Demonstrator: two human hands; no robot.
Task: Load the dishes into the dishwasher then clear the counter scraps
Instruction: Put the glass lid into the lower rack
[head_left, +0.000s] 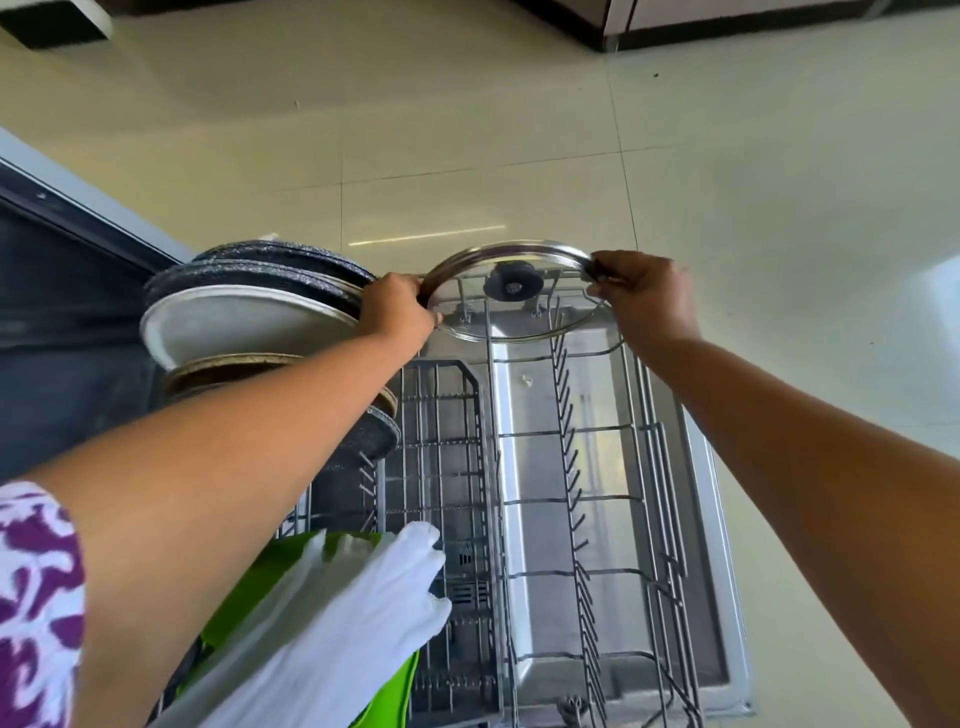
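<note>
The glass lid (514, 296) was held by its rim over the far end of the rack (571, 467), gripped by both the left hand (397, 312) and right hand (641, 293). Pans (249, 312) were already racked; loading was judged partway, scraps outstanding.

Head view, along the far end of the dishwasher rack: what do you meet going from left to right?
Stacked plates → left hand → glass lid, gripped at its rim on both sides → right hand.
</note>
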